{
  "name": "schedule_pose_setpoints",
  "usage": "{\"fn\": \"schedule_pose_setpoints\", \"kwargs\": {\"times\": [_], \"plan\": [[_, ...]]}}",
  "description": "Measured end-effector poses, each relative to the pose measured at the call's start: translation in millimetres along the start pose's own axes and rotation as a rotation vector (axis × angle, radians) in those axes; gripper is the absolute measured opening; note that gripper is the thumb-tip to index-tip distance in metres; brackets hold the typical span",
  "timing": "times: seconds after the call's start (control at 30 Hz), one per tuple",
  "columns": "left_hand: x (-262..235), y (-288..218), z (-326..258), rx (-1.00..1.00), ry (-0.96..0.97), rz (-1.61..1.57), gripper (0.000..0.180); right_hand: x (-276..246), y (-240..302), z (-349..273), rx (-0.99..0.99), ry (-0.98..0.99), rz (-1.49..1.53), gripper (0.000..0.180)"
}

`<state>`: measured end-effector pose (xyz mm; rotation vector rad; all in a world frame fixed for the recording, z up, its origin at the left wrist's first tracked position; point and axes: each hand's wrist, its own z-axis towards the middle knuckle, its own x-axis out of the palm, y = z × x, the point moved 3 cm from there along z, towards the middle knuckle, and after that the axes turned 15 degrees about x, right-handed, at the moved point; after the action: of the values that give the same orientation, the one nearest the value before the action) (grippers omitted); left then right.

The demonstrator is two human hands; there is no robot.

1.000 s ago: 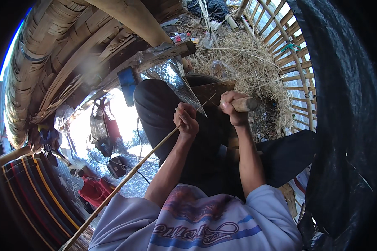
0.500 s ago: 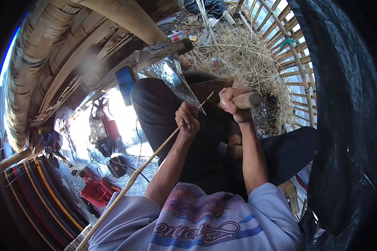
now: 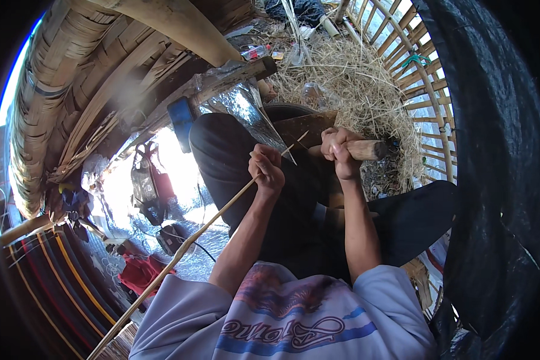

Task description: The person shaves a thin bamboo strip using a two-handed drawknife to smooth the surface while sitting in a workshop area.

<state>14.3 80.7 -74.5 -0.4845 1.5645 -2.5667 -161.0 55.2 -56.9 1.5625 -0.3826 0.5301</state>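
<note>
A long, thin, light-brown stick (image 3: pixel 189 241) slants from the lower left, over my left forearm, up to its pale pointed tip in front of my lap. My left hand (image 3: pixel 266 167) is closed around it a little below that tip. To the right, my right hand (image 3: pixel 341 152) grips a tool by its thick, round wooden handle (image 3: pixel 367 150), whose butt end points right. A thin dark edge seems to reach from this fist toward the stick, but its shape is hard to make out. Both fists are above my crossed legs in dark trousers.
Beyond my knees lie dry straw (image 3: pixel 354 78) and plastic litter. A bamboo slat fence (image 3: pixel 429 90) and black sheeting (image 3: pixel 492 180) stand at right. On the left are a woven bamboo panel (image 3: pixel 96 78), a phone (image 3: pixel 180 123), a black bag (image 3: pixel 149 183) and red cloth (image 3: pixel 141 273).
My right hand has moved slightly right with the wooden-handled tool, away from the stick, and its handle has turned a little. My left hand keeps its grip on the stick.
</note>
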Motion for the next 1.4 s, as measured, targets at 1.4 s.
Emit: {"fn": "schedule_pose_setpoints", "kwargs": {"times": [1.4], "plan": [[0.8, 0.9, 15.4, -0.099, -0.206, -0.087, 0.049, -123.1, -71.0, -31.9, 0.095, -0.946, 0.875, 0.032]]}}
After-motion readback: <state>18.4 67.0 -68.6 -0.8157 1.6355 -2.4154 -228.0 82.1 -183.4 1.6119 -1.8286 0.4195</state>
